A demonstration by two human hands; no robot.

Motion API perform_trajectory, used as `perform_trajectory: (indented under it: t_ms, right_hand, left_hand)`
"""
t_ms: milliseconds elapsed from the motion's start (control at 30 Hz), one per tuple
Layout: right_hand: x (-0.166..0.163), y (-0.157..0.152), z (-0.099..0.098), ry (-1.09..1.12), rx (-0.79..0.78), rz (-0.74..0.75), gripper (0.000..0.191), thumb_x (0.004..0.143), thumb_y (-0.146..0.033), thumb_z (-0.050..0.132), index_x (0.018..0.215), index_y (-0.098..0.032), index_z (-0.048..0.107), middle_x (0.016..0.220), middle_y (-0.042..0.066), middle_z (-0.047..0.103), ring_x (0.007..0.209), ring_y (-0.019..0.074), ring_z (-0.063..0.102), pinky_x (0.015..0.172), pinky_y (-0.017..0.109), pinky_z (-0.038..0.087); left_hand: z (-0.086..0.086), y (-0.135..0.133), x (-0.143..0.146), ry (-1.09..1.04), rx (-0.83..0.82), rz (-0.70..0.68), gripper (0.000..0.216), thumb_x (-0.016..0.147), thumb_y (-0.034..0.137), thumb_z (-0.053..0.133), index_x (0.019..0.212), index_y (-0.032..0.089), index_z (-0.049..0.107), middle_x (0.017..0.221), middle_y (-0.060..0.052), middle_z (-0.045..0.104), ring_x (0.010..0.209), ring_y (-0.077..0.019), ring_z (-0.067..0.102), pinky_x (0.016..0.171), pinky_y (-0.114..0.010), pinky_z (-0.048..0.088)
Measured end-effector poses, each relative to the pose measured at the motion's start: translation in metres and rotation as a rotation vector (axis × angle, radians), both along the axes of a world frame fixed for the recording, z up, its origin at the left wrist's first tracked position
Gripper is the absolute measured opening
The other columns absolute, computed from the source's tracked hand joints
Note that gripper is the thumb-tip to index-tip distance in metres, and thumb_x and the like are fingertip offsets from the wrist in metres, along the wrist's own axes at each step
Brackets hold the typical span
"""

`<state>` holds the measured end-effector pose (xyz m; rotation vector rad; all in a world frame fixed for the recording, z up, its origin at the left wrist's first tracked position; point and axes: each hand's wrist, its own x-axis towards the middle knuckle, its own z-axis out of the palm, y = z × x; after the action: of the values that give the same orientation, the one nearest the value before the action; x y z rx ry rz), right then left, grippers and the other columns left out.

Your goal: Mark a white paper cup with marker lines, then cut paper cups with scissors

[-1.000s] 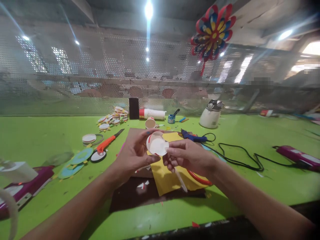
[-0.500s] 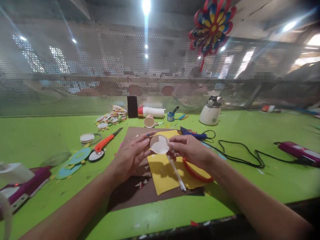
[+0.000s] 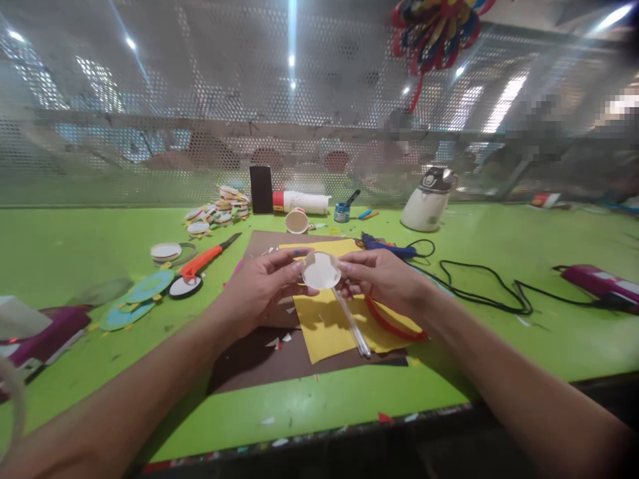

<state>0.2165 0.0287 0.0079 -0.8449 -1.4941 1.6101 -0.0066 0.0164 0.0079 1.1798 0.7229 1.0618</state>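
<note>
Between both hands, above the yellow paper, is a round white paper disc that looks like the bottom cut from a paper cup. My right hand pinches its right edge between thumb and fingers. On the opposite side, my left hand has its thumb and fingertips closed on the left edge. Below lie yellow paper sheets on brown card. A clear glue stick rests on the yellow paper. Beside it, a red curved strip is partly covered by my right hand.
To the left lie an orange-handled cutter and blue paper discs. A blue glue gun with a black cord sits right of the card. Farther back stand a phone, paper cups, a blue jar and a white kettle.
The view has tilted down, so the table things appear higher. The left fingers have come closer onto the disc's left edge; the right hand keeps its pinch.
</note>
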Motion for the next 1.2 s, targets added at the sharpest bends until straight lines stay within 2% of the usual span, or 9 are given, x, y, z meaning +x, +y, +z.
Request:
perform_trajectory:
  t_ms: [300, 600, 800, 967, 1100, 1200]
  right_hand:
    - [-0.001, -0.001, -0.003, 0.019, 0.036, -0.008, 0.028, 0.079, -0.042, 0.08, 0.089, -0.015, 0.077, 0.077, 0.004, 0.069, 0.071, 0.0121, 0.061, 0.074, 0.03, 0.049]
    - [0.0, 0.003, -0.006, -0.022, 0.126, -0.04, 0.033, 0.076, -0.048, 0.079, 0.088, -0.016, 0.078, 0.077, 0.005, 0.071, 0.065, 0.013, 0.061, 0.068, 0.031, 0.049]
    - [-0.004, 0.0, -0.005, -0.024, 0.173, -0.081, 0.035, 0.08, -0.044, 0.075, 0.1, -0.016, 0.077, 0.078, 0.003, 0.068, 0.066, 0.0136, 0.063, 0.066, 0.032, 0.05]
    - [-0.008, -0.001, -0.005, -0.05, 0.204, -0.094, 0.034, 0.083, -0.047, 0.07, 0.092, -0.015, 0.077, 0.072, 0.002, 0.064, 0.063, 0.0122, 0.06, 0.063, 0.03, 0.05]
    - [-0.011, -0.002, -0.005, -0.11, 0.244, -0.128, 0.037, 0.084, -0.045, 0.067, 0.104, -0.015, 0.075, 0.072, 0.002, 0.066, 0.061, 0.0116, 0.059, 0.062, 0.029, 0.05]
    - [-0.013, -0.003, -0.007, -0.158, 0.288, -0.178, 0.036, 0.082, -0.041, 0.068, 0.105, -0.015, 0.075, 0.071, 0.002, 0.067, 0.059, 0.012, 0.059, 0.061, 0.029, 0.051]
  left_hand:
    - [0.0, 0.001, 0.0, -0.008, 0.036, 0.003, 0.027, 0.083, 0.029, 0.075, 0.108, 0.017, 0.074, 0.112, -0.007, 0.074, 0.089, -0.0169, 0.069, 0.077, -0.029, 0.059]
    - [-0.007, 0.006, 0.001, -0.043, 0.066, -0.009, 0.026, 0.082, 0.029, 0.078, 0.106, 0.02, 0.076, 0.11, -0.006, 0.074, 0.093, -0.0165, 0.068, 0.077, -0.026, 0.06]
    - [-0.012, 0.01, 0.001, -0.061, 0.065, 0.02, 0.029, 0.079, 0.029, 0.08, 0.106, 0.018, 0.076, 0.108, -0.007, 0.074, 0.092, -0.0171, 0.068, 0.081, -0.03, 0.06]
    - [-0.013, 0.01, 0.0, -0.044, 0.055, 0.023, 0.031, 0.077, 0.029, 0.082, 0.106, 0.019, 0.076, 0.109, -0.006, 0.075, 0.088, -0.0152, 0.068, 0.081, -0.028, 0.058]
    - [-0.014, 0.01, -0.001, -0.022, 0.045, 0.028, 0.031, 0.076, 0.029, 0.083, 0.105, 0.02, 0.076, 0.106, -0.005, 0.075, 0.088, -0.0154, 0.069, 0.082, -0.027, 0.058]
    - [-0.014, 0.011, -0.001, -0.002, 0.021, 0.037, 0.031, 0.077, 0.031, 0.082, 0.105, 0.02, 0.075, 0.102, -0.005, 0.076, 0.085, -0.0154, 0.07, 0.08, -0.028, 0.058]
